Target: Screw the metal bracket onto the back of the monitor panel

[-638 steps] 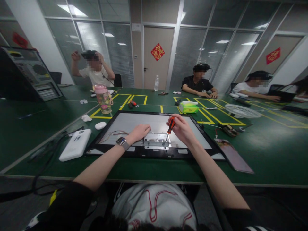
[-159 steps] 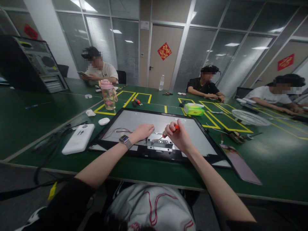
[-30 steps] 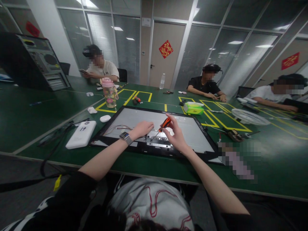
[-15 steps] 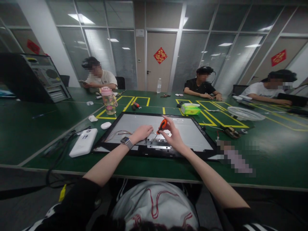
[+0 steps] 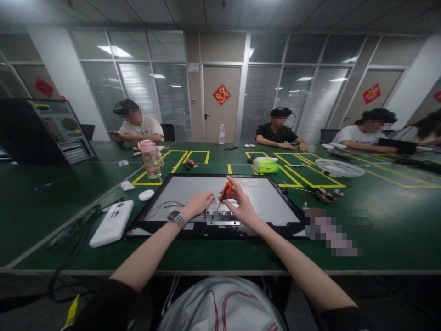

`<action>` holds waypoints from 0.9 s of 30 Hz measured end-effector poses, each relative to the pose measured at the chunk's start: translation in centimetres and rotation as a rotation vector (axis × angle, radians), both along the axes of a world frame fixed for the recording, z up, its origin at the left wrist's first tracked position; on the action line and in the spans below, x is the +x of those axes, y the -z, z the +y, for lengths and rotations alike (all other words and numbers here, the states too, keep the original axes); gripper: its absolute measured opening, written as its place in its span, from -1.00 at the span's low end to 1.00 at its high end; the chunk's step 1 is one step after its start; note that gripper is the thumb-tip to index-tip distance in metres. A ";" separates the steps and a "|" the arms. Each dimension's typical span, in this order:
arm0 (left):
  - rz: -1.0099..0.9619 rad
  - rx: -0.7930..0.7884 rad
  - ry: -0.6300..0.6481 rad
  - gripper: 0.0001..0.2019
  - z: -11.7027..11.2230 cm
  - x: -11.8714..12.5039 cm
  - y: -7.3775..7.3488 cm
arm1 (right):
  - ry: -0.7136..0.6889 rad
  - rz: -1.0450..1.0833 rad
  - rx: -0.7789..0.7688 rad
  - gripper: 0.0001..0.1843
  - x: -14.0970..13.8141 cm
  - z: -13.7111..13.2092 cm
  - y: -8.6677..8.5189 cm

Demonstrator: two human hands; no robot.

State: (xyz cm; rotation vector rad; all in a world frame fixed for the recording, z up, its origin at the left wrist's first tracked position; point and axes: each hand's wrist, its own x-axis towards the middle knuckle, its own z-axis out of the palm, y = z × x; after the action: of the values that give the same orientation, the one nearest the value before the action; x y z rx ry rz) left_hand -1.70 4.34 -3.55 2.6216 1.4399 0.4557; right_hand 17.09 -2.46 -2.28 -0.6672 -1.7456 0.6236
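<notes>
Screwdriver (image 5: 226,189), its handle gripped by the fingers of the right hand (image 5: 243,208), leans with its tip down at the left part of the metal bracket (image 5: 223,223) on the screen panel (image 5: 272,202). Whether the left hand (image 5: 199,204), just beside, grips anything I cannot tell; a more upright shaft, pressed straight while that hand braces the bracket, would probably turn cleaner.
</notes>
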 end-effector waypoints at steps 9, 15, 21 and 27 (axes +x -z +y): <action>-0.007 -0.001 0.000 -0.62 -0.1 0.0 -0.1 | 0.093 -0.071 0.060 -0.25 0.0 -0.3 -0.1; 0.008 -0.001 -0.011 -0.61 0.0 0.1 -0.1 | 0.157 -0.105 0.173 -0.33 0.2 -0.5 -0.2; 0.016 -0.001 -0.020 -0.62 0.1 0.0 0.1 | 0.275 -0.072 0.302 -0.55 0.5 -0.3 -0.2; 0.009 -0.004 -0.026 -0.63 -0.1 0.0 -0.1 | 0.311 0.014 0.233 -0.71 0.5 -0.8 -0.9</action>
State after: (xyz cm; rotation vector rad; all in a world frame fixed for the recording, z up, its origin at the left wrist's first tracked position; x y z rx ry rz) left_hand -1.69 4.20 -3.49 2.6077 1.4776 0.4442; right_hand 17.60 -3.24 -1.39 -0.7475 -1.6263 0.2059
